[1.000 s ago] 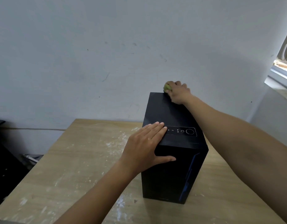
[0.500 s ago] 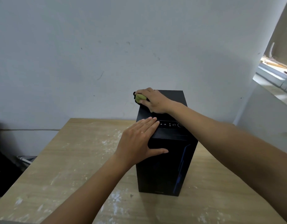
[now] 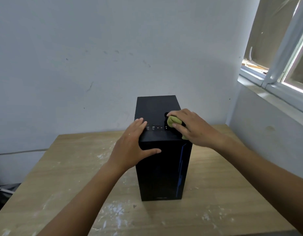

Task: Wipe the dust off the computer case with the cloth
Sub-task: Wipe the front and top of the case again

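Scuffed white wall (image 3: 113,48) behind the case (image 3: 164,176), window (image 3: 283,57) up to its right. Paint-flecked wooden counter (image 3: 62,184) beneath. Black case upright. Left hand (image 3: 130,147) flat over its top front-left edge, fingers (image 3: 138,123) straight. Right hand (image 3: 195,130) on its top right, fingers curled round a green cloth (image 3: 172,120) pressed there.

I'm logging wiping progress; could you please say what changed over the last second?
The right hand, gripping the cloth, swept across the top of the computer case, from far end to near right edge. The left hand stayed flat on the near left corner.
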